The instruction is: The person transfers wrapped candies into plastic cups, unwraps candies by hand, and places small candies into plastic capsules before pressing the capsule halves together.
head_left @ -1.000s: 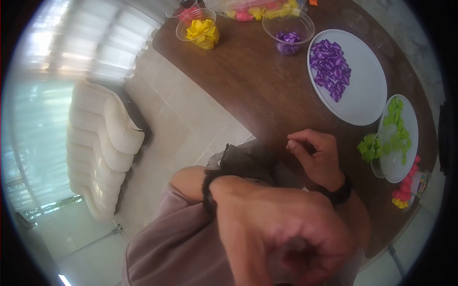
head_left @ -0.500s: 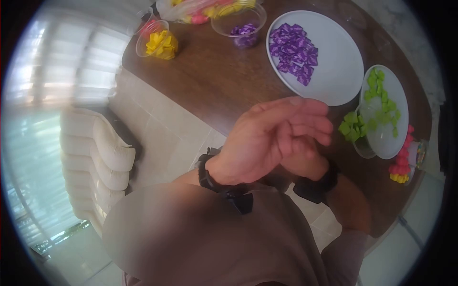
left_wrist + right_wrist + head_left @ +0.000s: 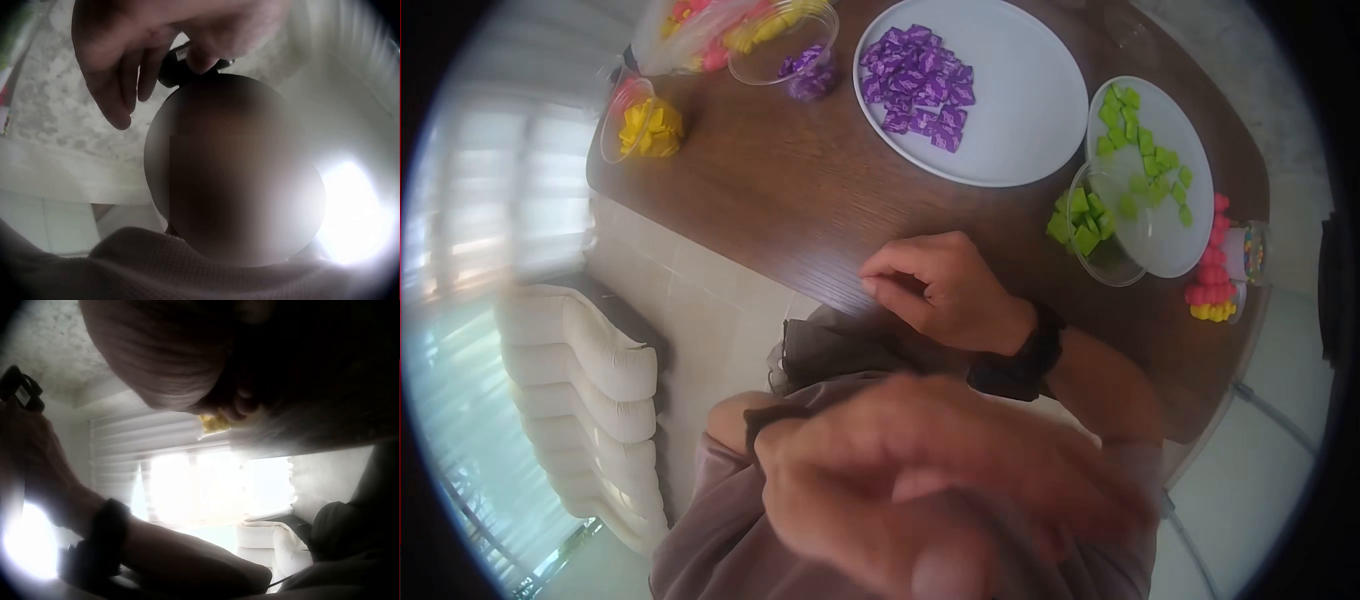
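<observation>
My left hand (image 3: pixel 960 490) is raised close to the head camera, so that view shows it large and blurred; whether it touches anything there I cannot tell. The left wrist view shows its fingers apart and bent loosely downward, with a black device (image 3: pixel 172 70) just behind the thumb. The right wrist view adds my raised left forearm from the side, a black wristband (image 3: pixel 111 528) round it.

My right hand (image 3: pixel 950 290) is at the near edge of the bench (image 3: pixel 800 180), fingers loosely curled, thumb and forefinger tips close together, with nothing visible between them. In the right wrist view it is mostly dark; beyond it a yellow patch shows, along with bright windows (image 3: pixel 206 481) that wash out detail.

Only the head view shows the wrapped pieces clearly. The purple pieces (image 3: pixel 915 85) lie on the left part of the large plate (image 3: pixel 1030 100), with more in a clear bowl (image 3: pixel 745 76) at far left. The green pieces (image 3: pixel 1145 140) are on the smaller plate (image 3: pixel 1197 150) to the right and in a clear tub (image 3: pixel 1118 280) overlapping its near-left side. The yellow pieces (image 3: pixel 655 130) sit in a clear cup (image 3: pixel 612 125) at left, near a bag (image 3: pixel 665 50) of pink and yellow ones.
</observation>
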The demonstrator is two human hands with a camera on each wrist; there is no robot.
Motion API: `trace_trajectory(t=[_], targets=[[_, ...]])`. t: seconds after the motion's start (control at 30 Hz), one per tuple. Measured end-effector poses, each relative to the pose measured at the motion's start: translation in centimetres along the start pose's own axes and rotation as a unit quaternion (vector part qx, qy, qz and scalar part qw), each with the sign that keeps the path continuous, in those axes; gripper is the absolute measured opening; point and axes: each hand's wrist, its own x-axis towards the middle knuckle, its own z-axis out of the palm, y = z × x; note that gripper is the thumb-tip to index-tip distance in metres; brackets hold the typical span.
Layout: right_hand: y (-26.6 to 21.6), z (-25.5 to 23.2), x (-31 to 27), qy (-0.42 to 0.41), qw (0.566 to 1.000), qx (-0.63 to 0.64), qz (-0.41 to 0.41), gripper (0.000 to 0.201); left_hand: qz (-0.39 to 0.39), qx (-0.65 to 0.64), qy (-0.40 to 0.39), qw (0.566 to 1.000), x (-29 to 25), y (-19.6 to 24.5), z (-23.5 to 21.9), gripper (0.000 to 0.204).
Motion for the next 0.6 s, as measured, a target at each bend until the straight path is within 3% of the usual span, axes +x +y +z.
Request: trace_trajectory(t=[0.03,0.13,0.17,0.23,0.37,0.43,0.5,0.53,0.57,0.6], targets=[[0.2,0.2,0.0,0.037,0.998,-0.007,-0.052,0.007,0.078,0.008,0.007,0.997,0.4,-1.4,1.6,0.055],[0.5,0.4,-0.4,0.033,0.998,-0.007,-0.049,0.008,0.303,0.035,0.025,0.952,1.8,-4.4,4.6,0.038],[0.5,0.1,0.0,0.03,0.998,-0.013,-0.057,0.008,0.3,0.035,0.017,0.953,2.0,-4.5,4.0,0.038],[0.8,-0.1,0.4,0.039,0.996,-0.021,-0.073,0.008,0.303,0.001,-0.077,0.95,2.7,-4.3,2.4,0.037],[0.4,0.1,-0.1,0.034,0.998,-0.017,-0.05,0.007,0.357,-0.049,0.01,0.933,2.6,-4.8,3.7,0.044],[0.5,0.3,-0.1,0.036,0.998,-0.016,-0.057,0.007,0.259,0.078,-0.016,0.963,1.0,-2.4,-0.4,0.041],[-0.6,-0.6,0.0,0.042,0.997,-0.02,-0.067,0.008,0.153,0.206,-0.047,0.966,-0.3,0.4,-4.5,0.04],[-2.6,-2.0,-0.1,-0.029,0.999,0.016,0.028,0.009,0.099,0.266,-0.058,0.957,-0.3,1.0,-5.0,0.039],[-3.7,-2.8,-0.1,-0.101,0.986,0.049,0.122,0.012,0.032,0.232,0.114,0.965,0.0,0.9,-3.8,0.043],[-3.5,-2.9,-0.2,-0.101,0.987,0.045,0.119,0.012,-0.036,0.188,0.283,0.94,0.6,0.9,-2.5,0.047]])
